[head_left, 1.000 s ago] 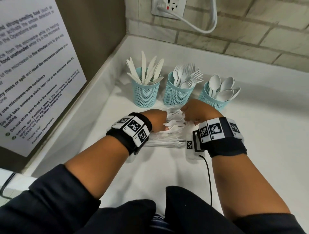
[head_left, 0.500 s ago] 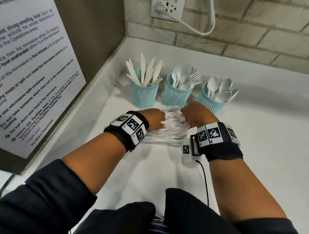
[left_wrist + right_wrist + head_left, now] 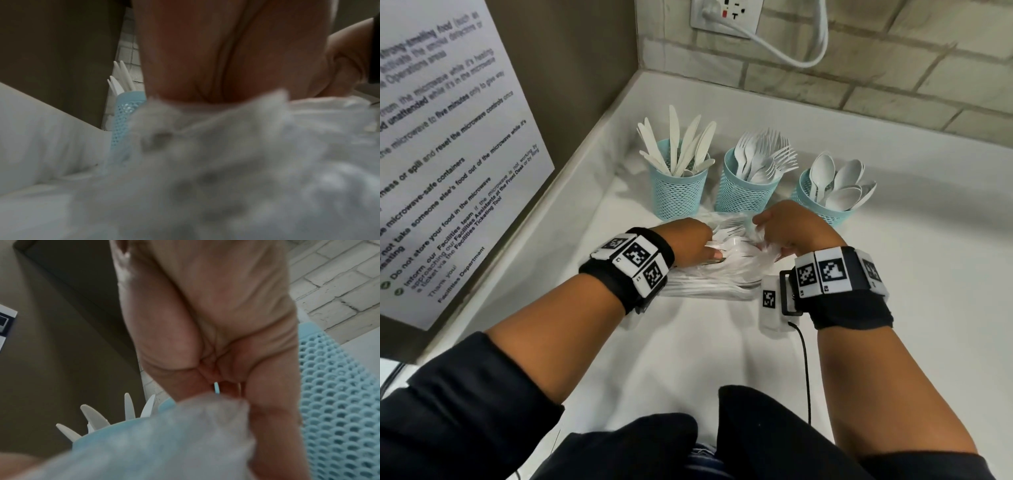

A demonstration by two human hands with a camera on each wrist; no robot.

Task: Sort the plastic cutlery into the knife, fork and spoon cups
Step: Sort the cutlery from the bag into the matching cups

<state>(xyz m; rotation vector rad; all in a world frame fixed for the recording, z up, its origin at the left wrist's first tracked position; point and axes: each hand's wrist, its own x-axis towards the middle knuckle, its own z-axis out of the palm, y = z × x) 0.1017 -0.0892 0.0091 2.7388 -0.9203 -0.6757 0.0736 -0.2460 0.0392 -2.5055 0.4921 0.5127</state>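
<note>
both my hands are working a clear plastic bag of cutlery (image 3: pixel 717 274) lying on the white counter (image 3: pixel 893 325), just in front of the three cups.

my left hand (image 3: pixel 690 245) is lying on the left side of the bag, fingers curled into the plastic, thumb lying along the top. the left wrist view is showing my palm pressed down onto crumpled film (image 3: pixel 226 162), too blurred to tell what the fingertips are pinching.

my right hand (image 3: pixel 787 228) is gripping the right end of the bag, fingers closed round a bunched fold of film. the right wrist view is showing that fold (image 3: pixel 185 426) clamped between thumb and fingers.

white cutlery is showing through the bag, handles lying roughly crosswise on the counter; i cannot tell which types.

three teal mesh cups are standing upright in a row behind the bag, apart from each other:
- knife cup (image 3: pixel 678 190), leftmost, nearest the corner, holding knives blade-up
- fork cup (image 3: pixel 746 186), middle, holding forks tines-up
- spoon cup (image 3: pixel 822 202), rightmost, holding spoons bowl-up; my right hand is just in front of it

a printed notice (image 3: pixel 448 154) is hanging on the left wall. a wall socket (image 3: pixel 726 13) with a white cable plugged in is sitting on the brick wall behind.
</note>
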